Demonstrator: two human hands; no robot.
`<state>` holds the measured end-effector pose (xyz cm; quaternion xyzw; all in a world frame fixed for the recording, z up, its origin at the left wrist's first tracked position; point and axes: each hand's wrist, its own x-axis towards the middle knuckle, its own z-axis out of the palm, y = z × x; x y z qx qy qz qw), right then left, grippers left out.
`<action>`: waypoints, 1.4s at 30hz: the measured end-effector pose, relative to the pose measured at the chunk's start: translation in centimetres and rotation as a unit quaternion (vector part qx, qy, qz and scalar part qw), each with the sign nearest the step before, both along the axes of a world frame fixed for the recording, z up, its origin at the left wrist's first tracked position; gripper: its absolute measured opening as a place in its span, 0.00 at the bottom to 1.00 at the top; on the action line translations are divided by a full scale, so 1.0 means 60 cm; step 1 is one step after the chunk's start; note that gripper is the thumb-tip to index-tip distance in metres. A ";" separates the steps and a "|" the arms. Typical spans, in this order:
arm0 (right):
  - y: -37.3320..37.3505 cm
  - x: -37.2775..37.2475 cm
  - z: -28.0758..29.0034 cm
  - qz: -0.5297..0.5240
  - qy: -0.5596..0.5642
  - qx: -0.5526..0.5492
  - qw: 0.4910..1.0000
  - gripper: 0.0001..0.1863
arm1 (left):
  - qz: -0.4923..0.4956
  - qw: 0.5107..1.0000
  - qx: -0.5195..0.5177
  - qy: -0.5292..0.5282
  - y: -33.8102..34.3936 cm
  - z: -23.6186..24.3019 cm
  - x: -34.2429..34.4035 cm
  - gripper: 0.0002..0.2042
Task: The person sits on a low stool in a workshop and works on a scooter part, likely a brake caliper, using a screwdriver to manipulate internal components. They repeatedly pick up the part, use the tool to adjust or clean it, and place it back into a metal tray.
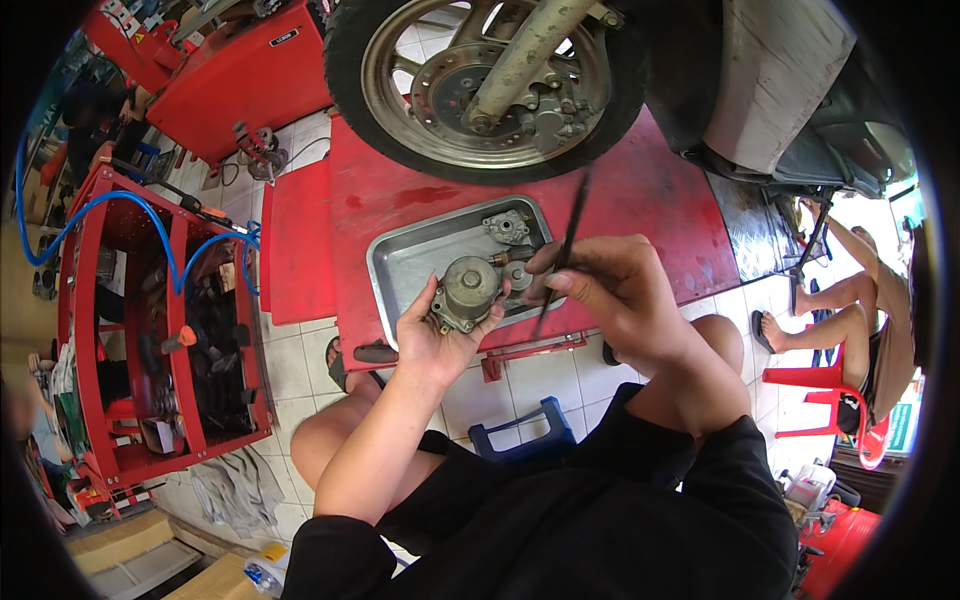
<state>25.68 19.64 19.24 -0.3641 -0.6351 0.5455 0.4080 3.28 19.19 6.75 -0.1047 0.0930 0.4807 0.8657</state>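
Observation:
My left hand point(440, 335) is closed around a grey metal carburetor point(470, 285), its round domed cap facing up. Between the thumb and fingers of my right hand point(605, 285) is a thin dark rod point(574, 222), slanting upward and blurred at its top; its exact kind is unclear. Both hands are above the near side of a shallow metal tray point(385, 265). Inside the tray, a small grey metal casting point(508, 226) lies near the far corner. Another small metal part point(517, 278) shows between my hands, partly covered by my fingers.
The tray rests on a red lift platform point(420, 197), below a motorcycle's front wheel point(350, 110). At left stands a red tool cart point(180, 350) with a blue air hose point(150, 205). A blue stool point(525, 432) is below me. A person's legs point(835, 310) appear at right.

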 end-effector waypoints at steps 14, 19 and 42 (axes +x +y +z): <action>-0.010 -0.035 -0.055 -0.047 0.035 0.138 0.989 0.11 | -0.016 0.989 0.000 0.149 0.001 -0.018 0.010 0.22; -0.010 -0.037 -0.057 -0.048 0.042 0.142 0.988 0.11 | -0.017 0.989 0.003 0.149 0.000 -0.020 0.009 0.23; -0.009 -0.038 -0.064 -0.086 -0.068 0.219 0.970 0.09 | -0.008 0.982 -0.019 0.185 -0.003 -0.012 0.017 0.23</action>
